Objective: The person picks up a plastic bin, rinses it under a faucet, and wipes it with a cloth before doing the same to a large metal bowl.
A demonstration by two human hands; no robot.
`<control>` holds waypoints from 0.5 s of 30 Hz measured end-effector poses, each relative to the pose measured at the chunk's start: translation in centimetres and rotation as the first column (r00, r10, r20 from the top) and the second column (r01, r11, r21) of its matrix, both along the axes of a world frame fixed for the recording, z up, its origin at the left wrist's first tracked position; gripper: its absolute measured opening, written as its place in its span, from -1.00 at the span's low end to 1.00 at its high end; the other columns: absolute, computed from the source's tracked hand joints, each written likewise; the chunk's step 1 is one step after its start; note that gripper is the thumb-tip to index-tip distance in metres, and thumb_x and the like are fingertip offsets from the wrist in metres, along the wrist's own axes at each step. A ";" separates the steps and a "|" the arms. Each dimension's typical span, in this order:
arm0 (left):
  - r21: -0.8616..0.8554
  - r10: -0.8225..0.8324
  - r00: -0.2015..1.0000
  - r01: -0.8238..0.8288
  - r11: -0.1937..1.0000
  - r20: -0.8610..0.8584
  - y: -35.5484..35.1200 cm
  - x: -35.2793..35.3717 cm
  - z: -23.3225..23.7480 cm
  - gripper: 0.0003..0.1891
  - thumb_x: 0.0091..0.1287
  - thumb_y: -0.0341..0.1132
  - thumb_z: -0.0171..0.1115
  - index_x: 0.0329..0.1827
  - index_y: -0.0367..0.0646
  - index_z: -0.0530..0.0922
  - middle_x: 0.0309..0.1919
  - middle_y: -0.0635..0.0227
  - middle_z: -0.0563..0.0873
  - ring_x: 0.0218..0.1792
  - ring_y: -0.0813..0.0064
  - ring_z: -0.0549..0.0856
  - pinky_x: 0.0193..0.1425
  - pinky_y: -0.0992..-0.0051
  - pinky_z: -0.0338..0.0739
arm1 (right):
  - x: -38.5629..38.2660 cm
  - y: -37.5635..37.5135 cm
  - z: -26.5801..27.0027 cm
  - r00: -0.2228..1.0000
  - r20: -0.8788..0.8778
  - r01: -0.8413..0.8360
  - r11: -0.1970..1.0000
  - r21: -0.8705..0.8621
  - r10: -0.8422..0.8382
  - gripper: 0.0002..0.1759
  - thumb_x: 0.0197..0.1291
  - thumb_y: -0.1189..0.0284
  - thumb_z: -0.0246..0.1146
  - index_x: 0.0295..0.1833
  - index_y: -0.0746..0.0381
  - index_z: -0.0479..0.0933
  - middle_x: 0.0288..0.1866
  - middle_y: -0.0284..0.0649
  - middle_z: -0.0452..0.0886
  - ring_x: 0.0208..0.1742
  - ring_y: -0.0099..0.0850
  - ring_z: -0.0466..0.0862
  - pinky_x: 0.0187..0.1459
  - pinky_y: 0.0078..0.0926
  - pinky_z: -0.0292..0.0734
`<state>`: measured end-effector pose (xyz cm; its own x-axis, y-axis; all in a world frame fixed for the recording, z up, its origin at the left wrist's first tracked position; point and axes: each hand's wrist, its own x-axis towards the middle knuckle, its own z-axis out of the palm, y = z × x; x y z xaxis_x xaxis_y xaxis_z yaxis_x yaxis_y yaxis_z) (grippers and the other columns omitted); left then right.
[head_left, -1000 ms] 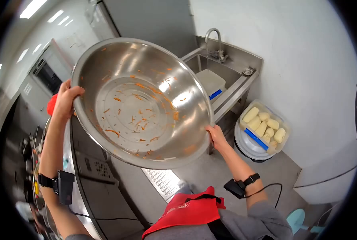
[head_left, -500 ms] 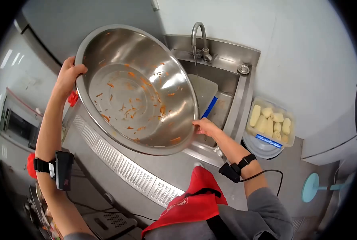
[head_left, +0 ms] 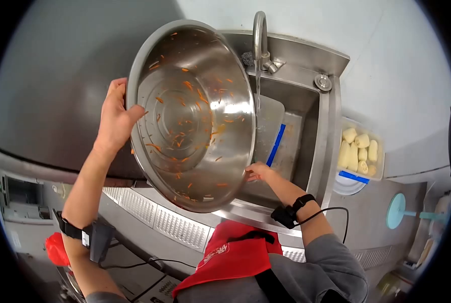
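Observation:
A large stainless steel basin (head_left: 185,121) is held tilted up between my hands, its open side facing me. Orange shreds, which look like carrot, cling to its inside. My left hand (head_left: 118,118) grips the rim on the left, thumb over the edge. On the lower right rim, my right hand (head_left: 258,171) is closed, its fingers partly behind the basin. The basin's right edge hangs over the sink (head_left: 306,146). Water runs from the faucet (head_left: 260,45) just beside it. Inside the sink lies a translucent lid or tray with a blue edge strip (head_left: 277,145).
Right of the sink, a clear container (head_left: 382,156) holds several peeled pale vegetables, on top of a round white lid (head_left: 347,185). A drain stopper (head_left: 323,82) sits on the sink's corner. Perforated floor grating (head_left: 180,225) runs below. A light-blue round object (head_left: 396,211) is at right.
The basin has moved right towards the sink and tilted more steeply, both hands still on its rim. My view has shifted, and running water now shows clearly under the faucet.

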<state>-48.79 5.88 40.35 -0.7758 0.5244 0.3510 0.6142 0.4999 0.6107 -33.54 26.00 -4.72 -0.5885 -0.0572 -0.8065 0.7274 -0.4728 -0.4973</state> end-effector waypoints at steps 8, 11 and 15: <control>-0.013 0.127 0.949 -0.129 0.992 0.288 -0.5 -3.3 -1.7 -0.75 -0.04 -0.54 0.09 -0.25 -0.37 0.53 -0.49 0.41 0.54 -0.50 0.66 0.43 -0.40 0.63 0.34 | -0.9 0.6 -1.8 1.000 -0.015 -0.018 0.998 0.057 0.019 -0.60 -0.01 0.55 0.24 0.02 0.39 0.47 -0.04 -0.06 0.56 -0.01 -0.23 0.59 -0.05 -0.28 0.59; 0.098 0.139 0.947 -0.174 0.980 0.288 -0.8 -3.8 -1.6 -0.76 -0.05 -0.53 0.07 -0.27 -0.36 0.52 -0.51 0.43 0.53 -0.48 0.66 0.42 -0.38 0.65 0.32 | -1.3 0.9 -4.7 0.982 -0.143 0.064 0.491 0.869 0.126 -0.54 -0.06 0.55 0.27 0.06 0.33 0.48 -0.05 -0.03 0.59 0.00 -0.12 0.60 0.03 -0.21 0.54; 0.036 0.177 0.918 -0.203 0.979 0.354 -0.8 -5.5 -1.2 -0.84 -0.05 -0.53 0.03 -0.38 -0.29 0.49 -0.54 0.49 0.47 -0.48 0.70 0.36 -0.37 0.67 0.27 | -3.4 0.4 -11.2 0.933 0.029 -0.111 0.212 0.971 0.358 -0.61 -0.01 0.42 0.26 0.01 0.26 0.55 -0.03 0.04 0.59 0.03 -0.01 0.58 0.08 -0.21 0.49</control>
<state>-54.28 5.05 39.18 -0.9380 0.3390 0.0724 0.2551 0.5339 0.8062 -36.95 26.39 -15.88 -0.8184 0.5102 -0.2644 0.5615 0.6123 -0.5566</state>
